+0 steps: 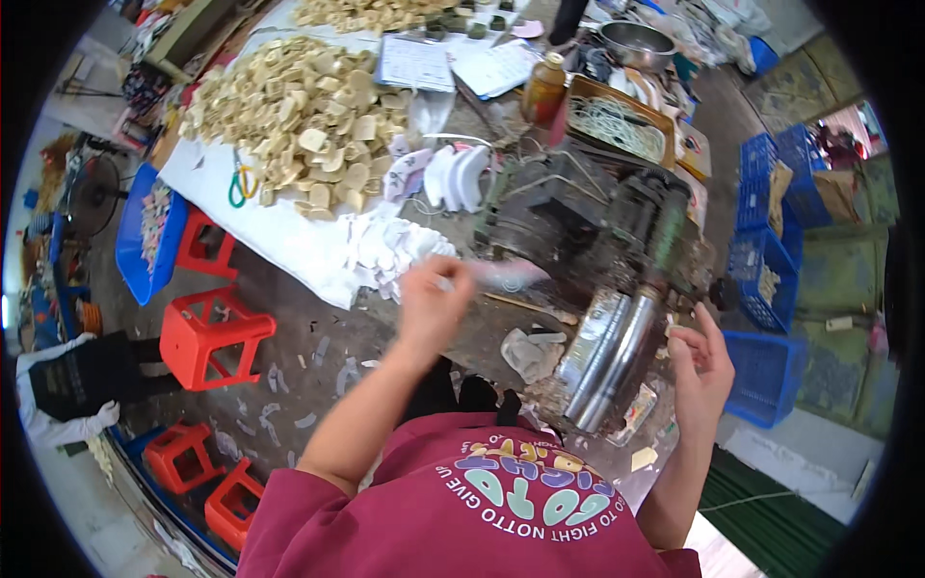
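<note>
My left hand point(434, 297) is closed over the table's near edge, beside a pile of white cut pieces point(393, 249). From its fingers a pale pink, strip-like piece point(511, 275) reaches to the right, smeared by motion. My right hand point(701, 364) is raised with its fingers loosely bent and apart, and I see nothing held in it. Just left of it, two shiny metal cylinders point(617, 361) stick out toward me from a dark, greasy machine point(568, 207) with a green part. A crumpled pale cloth point(530, 354) lies left of the cylinders.
A large heap of cream-coloured pieces point(299, 116) covers the table's far left, with green-handled scissors point(238, 183) beside it. Padded white pieces point(455, 178), papers point(414, 63), a bottle point(544, 87) and a tray of cord point(617, 125) stand beyond. Red stools point(214, 337) and blue crates point(766, 376) flank the table.
</note>
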The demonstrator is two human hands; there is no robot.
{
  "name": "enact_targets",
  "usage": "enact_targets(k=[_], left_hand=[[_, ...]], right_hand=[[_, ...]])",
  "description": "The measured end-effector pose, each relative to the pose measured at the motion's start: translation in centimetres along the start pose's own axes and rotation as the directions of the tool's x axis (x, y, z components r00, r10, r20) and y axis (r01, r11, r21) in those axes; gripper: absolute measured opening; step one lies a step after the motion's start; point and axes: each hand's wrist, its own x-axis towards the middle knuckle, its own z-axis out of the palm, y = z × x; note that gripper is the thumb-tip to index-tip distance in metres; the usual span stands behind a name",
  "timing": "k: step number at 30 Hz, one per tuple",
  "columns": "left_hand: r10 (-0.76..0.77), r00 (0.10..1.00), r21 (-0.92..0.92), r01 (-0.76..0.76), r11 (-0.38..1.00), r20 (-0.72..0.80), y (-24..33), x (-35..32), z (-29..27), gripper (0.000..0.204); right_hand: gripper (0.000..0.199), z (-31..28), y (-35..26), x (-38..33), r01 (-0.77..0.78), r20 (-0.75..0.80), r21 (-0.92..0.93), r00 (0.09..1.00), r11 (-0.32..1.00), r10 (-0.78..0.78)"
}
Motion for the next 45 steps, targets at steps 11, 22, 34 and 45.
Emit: enact_targets(k=[11, 22, 34, 45], left_hand=[[0.338, 0.916, 0.767, -0.372, 0.523, 0.215, -11.1, 3.2, -10.3, 0.013], [0.257, 0.966, 0.115, -0.252, 0.961, -0.033, -8.0, 8.3, -6.7, 0.025], [-0.339, 0.926, -0.06, 0.353, 0.934, 0.168, -13.9, 19.9, 3.5, 0.031], [-0.275, 0.919, -0.452, 0.38, 0.808, 0.282, -9.2, 17.5, -2.2, 0.033]], right_hand=[[0.047, 17.0, -11.3, 6.4, 0.197, 0.428, 0.201, 0.863, 0.959, -0.268], [0.074, 40.3, 0.7, 16.3, -0.232, 0.065, -0.087, 0.969, 0.969, 0.238], [0.054, 40.4, -0.4, 16.8, -0.368, 0.128, -0.032, 0.92, 0.929, 0.369], [0.033, 36.1, -5.4, 14.5, -0.602, 0.488, 0.557, 0.795, 0.572, 0.361]])
